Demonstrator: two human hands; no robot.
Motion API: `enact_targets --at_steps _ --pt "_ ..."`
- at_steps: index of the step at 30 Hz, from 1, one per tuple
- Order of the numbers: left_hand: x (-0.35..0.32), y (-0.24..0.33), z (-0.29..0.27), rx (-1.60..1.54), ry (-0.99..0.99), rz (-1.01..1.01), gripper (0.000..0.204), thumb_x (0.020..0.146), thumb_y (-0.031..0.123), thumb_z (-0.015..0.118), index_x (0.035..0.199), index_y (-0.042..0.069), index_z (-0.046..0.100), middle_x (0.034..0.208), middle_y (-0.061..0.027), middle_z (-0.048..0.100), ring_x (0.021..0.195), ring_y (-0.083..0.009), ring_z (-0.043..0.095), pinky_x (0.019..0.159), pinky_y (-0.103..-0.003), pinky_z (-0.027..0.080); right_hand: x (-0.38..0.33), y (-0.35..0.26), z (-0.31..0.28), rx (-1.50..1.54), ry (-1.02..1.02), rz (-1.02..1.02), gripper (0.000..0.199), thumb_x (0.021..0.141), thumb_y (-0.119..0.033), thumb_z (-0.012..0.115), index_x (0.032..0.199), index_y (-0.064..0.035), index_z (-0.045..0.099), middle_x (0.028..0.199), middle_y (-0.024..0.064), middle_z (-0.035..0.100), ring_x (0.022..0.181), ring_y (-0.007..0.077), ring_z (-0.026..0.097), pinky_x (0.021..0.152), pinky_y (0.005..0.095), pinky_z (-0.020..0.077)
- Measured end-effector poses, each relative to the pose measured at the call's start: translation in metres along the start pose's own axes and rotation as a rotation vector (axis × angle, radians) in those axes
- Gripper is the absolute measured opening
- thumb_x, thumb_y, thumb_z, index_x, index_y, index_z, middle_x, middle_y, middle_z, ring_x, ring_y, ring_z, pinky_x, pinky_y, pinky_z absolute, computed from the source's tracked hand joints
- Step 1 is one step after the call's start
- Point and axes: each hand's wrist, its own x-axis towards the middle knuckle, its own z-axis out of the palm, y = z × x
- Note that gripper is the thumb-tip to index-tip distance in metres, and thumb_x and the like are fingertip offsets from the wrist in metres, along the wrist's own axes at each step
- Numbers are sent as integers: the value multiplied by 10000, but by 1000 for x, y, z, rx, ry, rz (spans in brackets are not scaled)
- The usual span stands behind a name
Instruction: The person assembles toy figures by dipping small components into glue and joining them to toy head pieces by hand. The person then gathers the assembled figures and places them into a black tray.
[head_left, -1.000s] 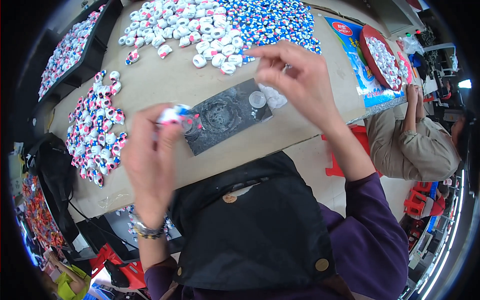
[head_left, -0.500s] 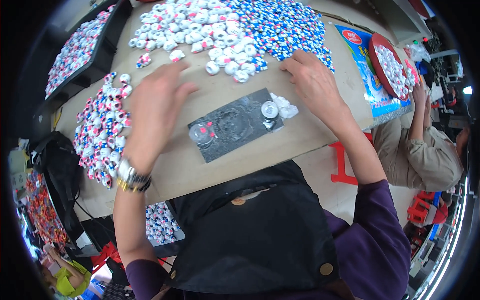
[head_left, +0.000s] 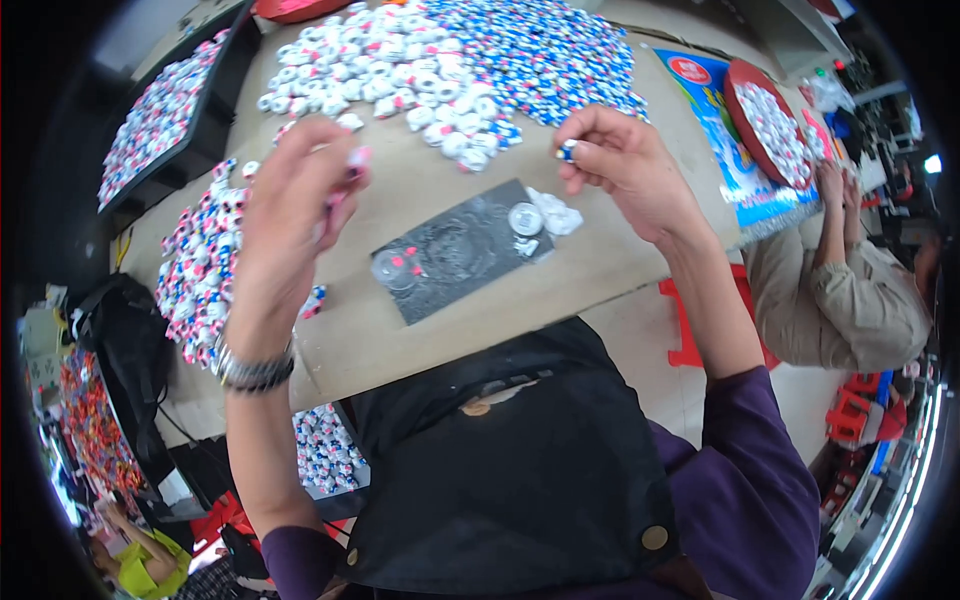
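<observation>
My right hand is raised over the table with a small blue-and-white piece pinched between thumb and fingertips. To the left, my left hand is blurred and curled around a small pink-and-white piece, partly hidden by its fingers. Between and below the hands lies a dark rectangular slab. On it are a clear round dish beside small pink bits and a round clear container. Far off spread a pile of white pieces and a pile of tiny blue-and-white pieces.
Pink, white and blue pieces are heaped left of my left hand. Crumpled white tissue touches the slab's right end. A black tray of pieces stands far left, a red bowl at right. A co-worker sits to the right.
My right hand has drawn back from the blue pile and turned, now pinching a small blue-and-white piece. My left hand has curled its fingers and shifted slightly; a pink-and-white piece now shows in it.
</observation>
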Motion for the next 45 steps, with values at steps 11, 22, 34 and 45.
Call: enact_targets --at_steps 11,22,34,45 --pt "-93 -44 70 -1080 -235 -365 462 1012 416 406 1233 21 500 811 -84 601 533 -97 455 400 -209 320 -23 7 12 279 -217 -6 106 936 -115 591 1018 -49 595 939 36 595 816 105 619 726 242 519" --pt "-85 -75 77 -1183 -327 -378 457 1002 439 413 1147 22 534 867 -93 614 572 -114 472 391 -202 307 -36 6 24 -21 13 -127 133 982 -156 512 1059 -74 582 854 -3 567 724 60 568 652 217 472" --pt "-87 -71 80 -1075 -286 -336 320 1011 331 455 1145 45 508 813 -77 579 536 -103 462 386 -195 301 -40 5 21 174 -41 41 181 938 -129 593 1081 -20 570 843 52 625 720 111 602 627 235 492" --pt "-91 -72 78 -1093 -270 -356 462 1006 372 451 1294 12 491 962 -101 657 565 -82 476 409 -178 312 -36 8 26 -524 110 -388 104 842 -37 644 940 -9 665 807 45 655 659 104 595 636 255 502"
